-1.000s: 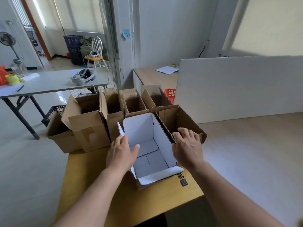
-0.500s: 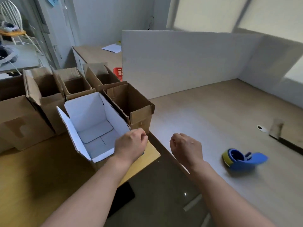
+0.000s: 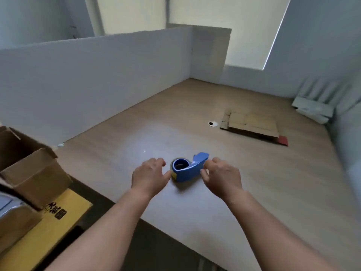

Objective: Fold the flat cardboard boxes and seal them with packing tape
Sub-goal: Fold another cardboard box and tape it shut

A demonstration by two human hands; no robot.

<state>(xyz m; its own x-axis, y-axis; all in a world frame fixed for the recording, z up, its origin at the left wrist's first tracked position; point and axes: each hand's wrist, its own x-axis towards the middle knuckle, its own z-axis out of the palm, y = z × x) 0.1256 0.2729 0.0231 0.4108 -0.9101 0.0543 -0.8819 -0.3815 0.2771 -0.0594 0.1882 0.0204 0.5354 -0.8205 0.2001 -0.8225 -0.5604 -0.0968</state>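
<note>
The left hand (image 3: 149, 176) and right hand (image 3: 220, 177) hover mid-frame over the pale surface (image 3: 224, 216), with the blue tape dispenser (image 3: 186, 170) lying between them. Its long axis runs left to right: roll end by the left thumb, handle end at the right fingers (image 3: 210, 163). Both hands are equally near, loosely curved (neither closed round it yet). Flat cardboard (image 3: 252, 124) lies further off, upper right

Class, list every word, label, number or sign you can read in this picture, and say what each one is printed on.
On the yellow table, black characters: too blurred to read.
Beside them, a dark square mark: too small to read.
On the blue tape dispenser, the open cardboard box and the flat cardboard boxes: no text visible.
</note>
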